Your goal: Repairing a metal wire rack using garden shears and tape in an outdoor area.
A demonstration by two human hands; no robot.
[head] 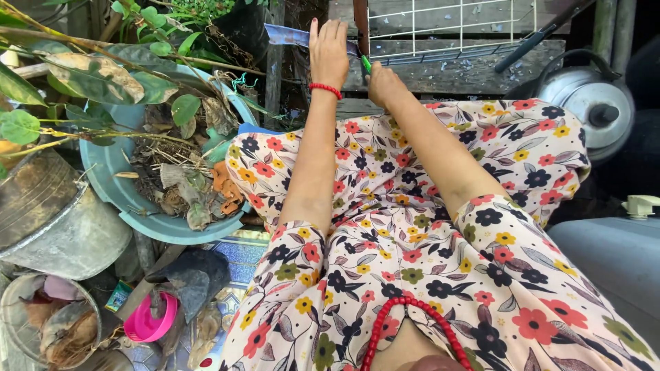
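Both my arms reach forward over my lap in a floral dress. My left hand (328, 49), with a red bead bracelet at the wrist, lies flat with fingers together on a thin blue strip (289, 36) at the edge of a worn wooden bench (454, 74). My right hand (383, 84) is closed around a small green-handled tool (366, 64), its tip right next to my left hand. What the tool's tip touches is hidden.
A light blue basin (113, 168) of dry leaves and twigs sits at left under leafy branches. A metal bucket (55, 227) and a pink bowl (148, 323) lie lower left. A metal kettle (591, 103) stands at right, white wire mesh (440, 27) on the bench.
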